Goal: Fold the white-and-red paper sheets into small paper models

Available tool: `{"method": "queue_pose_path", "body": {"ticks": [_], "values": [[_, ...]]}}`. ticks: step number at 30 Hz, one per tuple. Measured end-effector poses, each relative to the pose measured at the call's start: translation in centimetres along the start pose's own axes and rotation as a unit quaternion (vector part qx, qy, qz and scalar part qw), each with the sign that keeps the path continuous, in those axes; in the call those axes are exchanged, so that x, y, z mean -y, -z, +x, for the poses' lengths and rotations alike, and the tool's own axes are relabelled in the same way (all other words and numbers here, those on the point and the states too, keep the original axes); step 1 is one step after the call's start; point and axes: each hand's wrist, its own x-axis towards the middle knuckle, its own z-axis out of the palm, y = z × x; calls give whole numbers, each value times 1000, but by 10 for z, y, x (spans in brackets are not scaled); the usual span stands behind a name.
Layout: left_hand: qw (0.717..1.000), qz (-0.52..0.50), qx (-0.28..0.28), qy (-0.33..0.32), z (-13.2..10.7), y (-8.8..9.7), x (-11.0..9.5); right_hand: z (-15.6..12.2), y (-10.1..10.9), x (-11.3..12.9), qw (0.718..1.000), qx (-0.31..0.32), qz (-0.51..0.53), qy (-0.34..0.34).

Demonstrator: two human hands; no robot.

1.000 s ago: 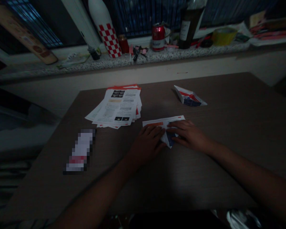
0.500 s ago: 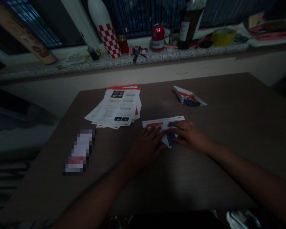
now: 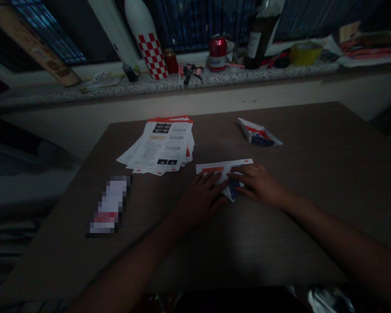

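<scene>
A white leaflet with an orange strip, partly folded (image 3: 223, 167), lies flat on the dark wood-grain table (image 3: 299, 143), its blue printed underside showing near the hands. My left hand (image 3: 200, 201) and my right hand (image 3: 257, 184) press down on it from either side, fingertips close together at the fold. Farther back lie a stack of printed leaflets (image 3: 159, 147) and a folded leaflet with red and blue print (image 3: 259, 134). A pixelated, blurred flat item (image 3: 110, 205) lies left of my left hand.
Beyond the table's far edge runs a granite sill (image 3: 143, 86) holding a red can (image 3: 217, 53), a dark bottle (image 3: 259, 37), a red-and-white checkered bottle (image 3: 151, 56), keys (image 3: 189, 73), yellow tape (image 3: 305, 54) and papers. A window grille stands behind.
Both hands stay on the leaflet, with the left fingertips shifted slightly toward the fold. The whole view has shifted a little.
</scene>
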Motion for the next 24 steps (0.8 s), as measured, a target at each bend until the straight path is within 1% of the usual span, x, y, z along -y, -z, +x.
{"method": "queue_pose_path", "body": {"ticks": [5, 10, 16, 24], "values": [[1000, -6, -12, -2, -1, -3, 0, 1, -1, -1, 1000, 2, -16, 5], [999, -17, -33, -7, -3, -7, 3, 3, -3, -1, 999, 11, -31, -7], [1000, -14, -25, -9, -3, -8, 3, 5, -5, 0, 999, 8, -30, -16], [1000, -15, -16, -5, -2, -9, 3, 4, -4, 1, 999, 6, -34, -10]]}}
